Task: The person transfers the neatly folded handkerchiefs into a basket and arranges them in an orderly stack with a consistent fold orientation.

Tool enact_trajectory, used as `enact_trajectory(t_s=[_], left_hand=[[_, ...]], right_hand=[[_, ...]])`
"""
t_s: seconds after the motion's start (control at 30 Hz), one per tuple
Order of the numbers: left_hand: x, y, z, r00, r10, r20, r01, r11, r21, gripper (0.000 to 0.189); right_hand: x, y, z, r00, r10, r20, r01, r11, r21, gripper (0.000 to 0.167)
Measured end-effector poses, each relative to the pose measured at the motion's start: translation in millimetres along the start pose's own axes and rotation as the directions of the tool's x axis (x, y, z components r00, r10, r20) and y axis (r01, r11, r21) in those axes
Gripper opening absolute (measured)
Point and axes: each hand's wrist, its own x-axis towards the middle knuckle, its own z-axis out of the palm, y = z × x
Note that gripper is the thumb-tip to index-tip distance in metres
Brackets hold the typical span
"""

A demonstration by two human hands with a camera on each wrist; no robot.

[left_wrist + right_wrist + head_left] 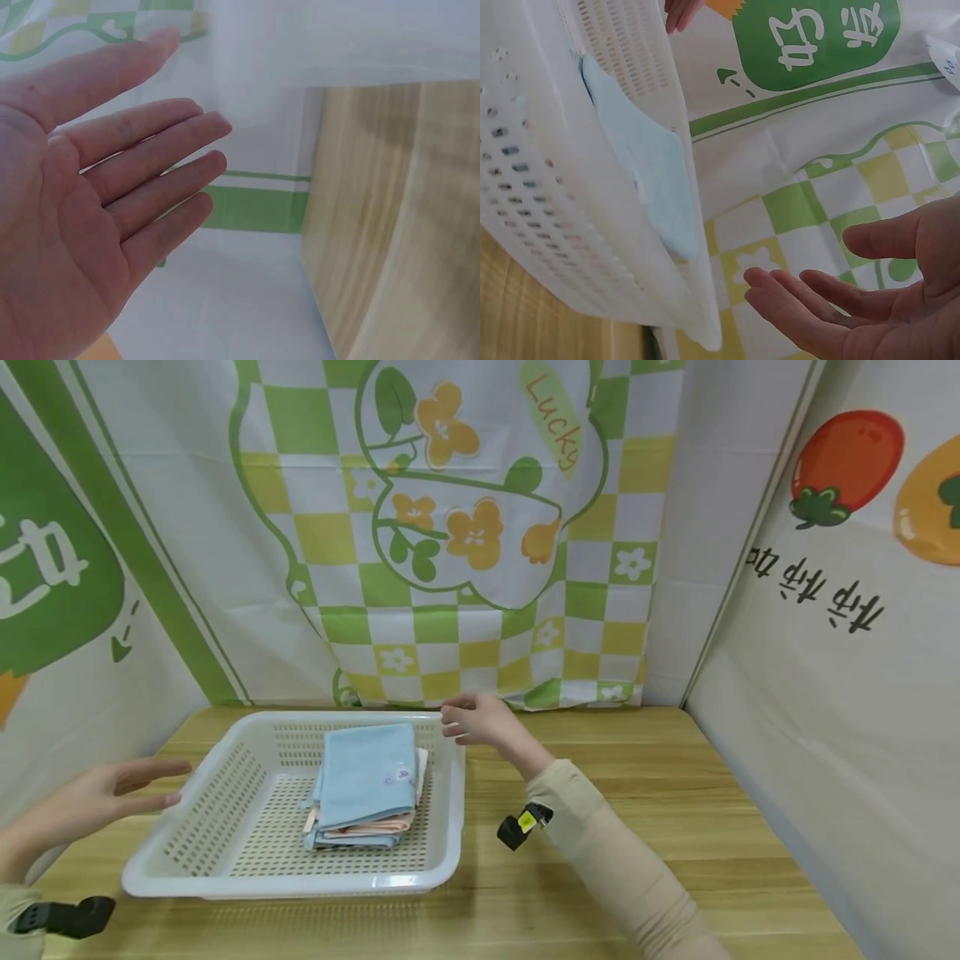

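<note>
A white plastic basket with slotted walls sits on the wooden table. Inside it, toward the right, lies a stack of folded cloths; the light blue cloth on top has a small purple-pink motif, and peach and blue layers show beneath. My left hand is at the basket's left rim, its fingers extended and holding nothing, as the left wrist view of the hand confirms. Near the back right corner is my right hand, fingers loosely bent. The right wrist view shows this hand empty and apart from the basket.
Wooden tabletop extends to the right of the basket. Behind it hangs a green-and-yellow checked printed curtain. White printed sheets form the left side and right side. Each wrist wears a black camera.
</note>
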Motion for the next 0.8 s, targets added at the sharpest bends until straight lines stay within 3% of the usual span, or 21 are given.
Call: enact_trajectory(t_s=[0.17,0.37,0.47,0.57,0.7,0.8], left_hand=[[6.5,8.2,-5.9,0.999,0.033,-0.033,-0.033,0.999,0.017,0.056],[15.1,29.0,-8.0,0.994,0.072,-0.079,-0.070,0.997,0.027,0.056],[20.6,42.1,-9.5,0.992,0.101,-0.081,-0.099,0.995,0.035,0.055],[26.9,55.9,-12.3,0.986,0.142,-0.084,-0.138,0.989,0.051,0.053],[35.7,74.9,-15.3,0.978,0.179,-0.106,-0.172,0.982,0.079,0.053],[43.4,88.4,-13.5,0.970,0.196,-0.141,-0.180,0.976,0.122,0.054]], right_hand=[[-7.5,0,-15,0.998,-0.039,-0.041,0.036,0.997,-0.072,0.040],[-18.2,6,-40,0.997,-0.073,-0.036,0.064,0.974,-0.217,0.042],[-24.0,9,-55,0.994,-0.095,-0.053,0.072,0.940,-0.334,0.044],[-29.6,10,-70,0.989,-0.126,-0.077,0.077,0.886,-0.457,0.046],[-35.6,9,-91,0.985,-0.157,-0.074,0.091,0.829,-0.551,0.052],[-39.8,8,-103,0.986,-0.157,-0.059,0.095,0.812,-0.576,0.057]])
